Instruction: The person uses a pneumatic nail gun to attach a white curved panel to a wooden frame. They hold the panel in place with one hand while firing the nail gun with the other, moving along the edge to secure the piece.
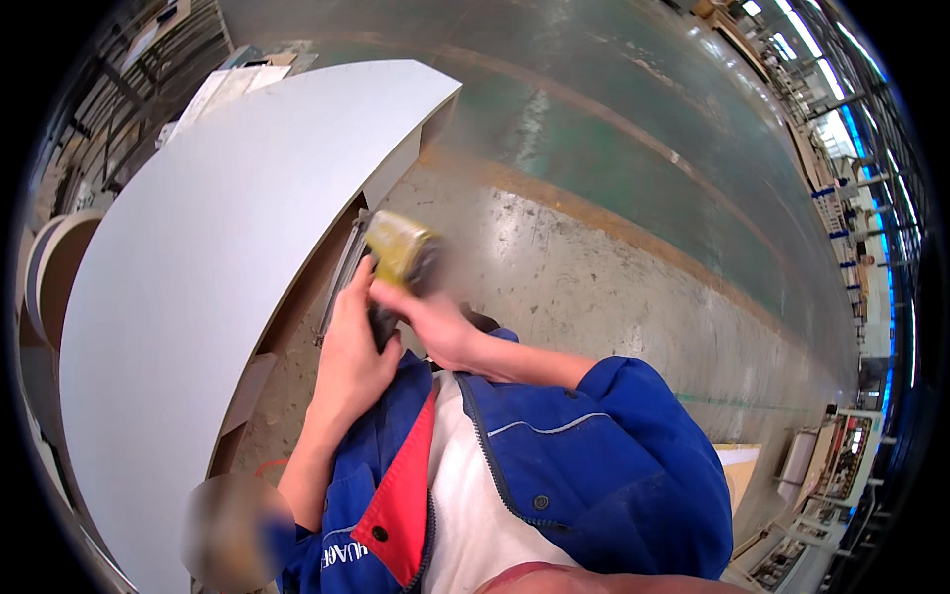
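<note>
A yellow-and-black nail gun (401, 247) with a long, narrow metal magazine (342, 269) is held in front of my body, beside the curved edge of a large white panel (228, 228). My left hand (354, 342) is closed around the tool's dark lower part, close to the magazine. Over the tool's body, just below its yellow head, my right hand (435, 322) grips from the right. The head of the tool is smeared by motion. My fingers partly hide the handle, and I cannot tell whether the nose touches the panel's edge.
Brown board supports (315, 238) show under the panel's edge. A thin orange hose (269, 465) lies low at its right side. Round curved boards (64, 267) stand at the far left. Grey-green floor (594, 238) stretches to the right, with equipment (831, 455) at the far right.
</note>
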A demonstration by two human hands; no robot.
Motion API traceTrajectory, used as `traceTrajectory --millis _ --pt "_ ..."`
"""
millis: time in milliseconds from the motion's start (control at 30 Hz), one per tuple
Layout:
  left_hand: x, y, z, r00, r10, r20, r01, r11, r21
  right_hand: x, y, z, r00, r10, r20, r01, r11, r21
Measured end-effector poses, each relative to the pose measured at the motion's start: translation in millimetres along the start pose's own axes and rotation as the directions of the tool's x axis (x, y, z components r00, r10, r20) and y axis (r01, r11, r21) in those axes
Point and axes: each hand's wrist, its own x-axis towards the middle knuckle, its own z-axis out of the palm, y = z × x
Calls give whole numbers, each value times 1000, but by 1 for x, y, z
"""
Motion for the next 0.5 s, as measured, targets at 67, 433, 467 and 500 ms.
traceTrajectory --millis 67,433,467,500 --pt "10 -19 13 993 -66 -102 57 994 -93 16 -3 -29 978 91 189 -15 929 -370" --pt "40 -11 97 559 -755 -342 634 655 -410 261 -48 -196 930 -309 200 362 677 -641" --pt "47 -10 104 541 -759 -363 652 651 -390 280 -37 -205 932 -291 214 362 766 -531" --pt "44 1 97 543 -746 -385 659 663 -355 281 -35 -198 929 -300 218 366 837 -407"
